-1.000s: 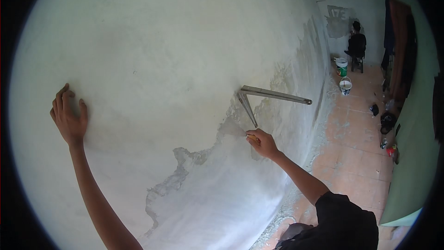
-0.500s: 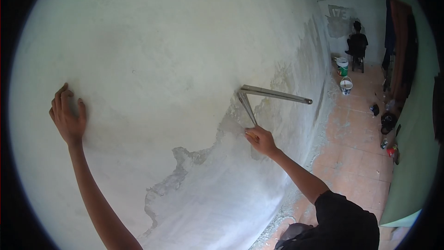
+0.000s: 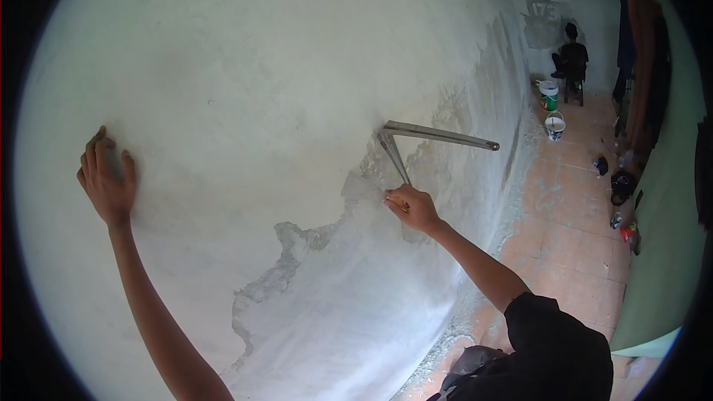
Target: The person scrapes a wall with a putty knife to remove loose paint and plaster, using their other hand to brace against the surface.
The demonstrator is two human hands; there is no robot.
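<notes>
While I keep the right hand (image 3: pixel 413 209) clenched around the scraper (image 3: pixel 398 201), only a stub of its yellowish handle shows past the knuckles, and I cannot make out the blade. The tool sits at the wall (image 3: pixel 260 67), pressed to the upper edge of the grey patch (image 3: pixel 297 249) where the pale coat is gone. Its long axis runs from my palm up and to the left, with the working end on the far side of the fist from my forearm. It lies just under the lower end of the metal bracket (image 3: pixel 438 134), near the slanted strut but apart from it as far as I can tell. The right hand is on the tool, while the left hand (image 3: pixel 108 182) is well apart, fingers spread and flat on the wall.

Since a second ago the right hand has crept up and to the left along the patch edge, closing on the strut; the left hand has stayed planted. Down the tiled floor (image 3: pixel 572 200), a person (image 3: pixel 570 56) sits beside two buckets (image 3: pixel 548 94).
</notes>
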